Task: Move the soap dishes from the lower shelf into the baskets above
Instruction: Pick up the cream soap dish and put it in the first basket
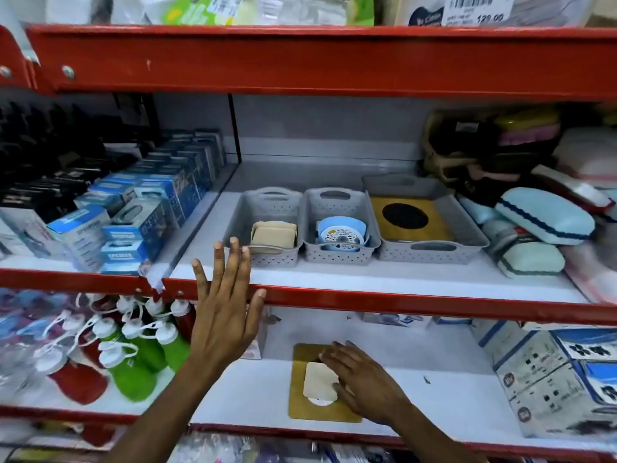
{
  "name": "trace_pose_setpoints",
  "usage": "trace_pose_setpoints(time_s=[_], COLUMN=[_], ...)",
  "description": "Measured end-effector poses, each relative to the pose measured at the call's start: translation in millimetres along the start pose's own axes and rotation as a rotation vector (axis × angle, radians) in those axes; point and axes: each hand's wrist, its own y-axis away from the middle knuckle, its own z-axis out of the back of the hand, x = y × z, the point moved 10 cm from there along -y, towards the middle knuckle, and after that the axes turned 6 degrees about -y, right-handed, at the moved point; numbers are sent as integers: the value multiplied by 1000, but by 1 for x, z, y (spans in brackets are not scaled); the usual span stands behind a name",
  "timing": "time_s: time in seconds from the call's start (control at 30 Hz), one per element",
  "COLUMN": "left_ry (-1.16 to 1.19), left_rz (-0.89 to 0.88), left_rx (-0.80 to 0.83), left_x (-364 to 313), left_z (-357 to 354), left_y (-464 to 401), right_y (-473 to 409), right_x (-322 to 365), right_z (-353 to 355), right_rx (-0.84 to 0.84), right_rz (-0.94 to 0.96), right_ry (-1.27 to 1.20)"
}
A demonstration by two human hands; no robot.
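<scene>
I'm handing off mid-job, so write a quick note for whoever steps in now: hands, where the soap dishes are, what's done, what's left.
Left hand: open, empty, raised in front of the red shelf edge.
Right hand: on the lower shelf, fingers on the cream soap dish, which lies on a tan square dish; not lifted yet.
Done: left basket holds beige dishes, middle basket a blue round dish, right basket a tan square dish with a dark centre.
Left: lift the cream dish and the tan one up into the baskets; likely cream to the left, tan to the right.
</scene>
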Motion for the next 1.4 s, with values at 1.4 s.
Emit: trace_pose_setpoints(time_s=[1.4], left_ry=[-42], left_rz=[67], left_rx=[26], left_x=[5], left_z=[-15], left_y=[2], right_y=[11], right_x=[68], right_z=[153], right_rx=[-606], right_rz=[232], right_ry=[-135])
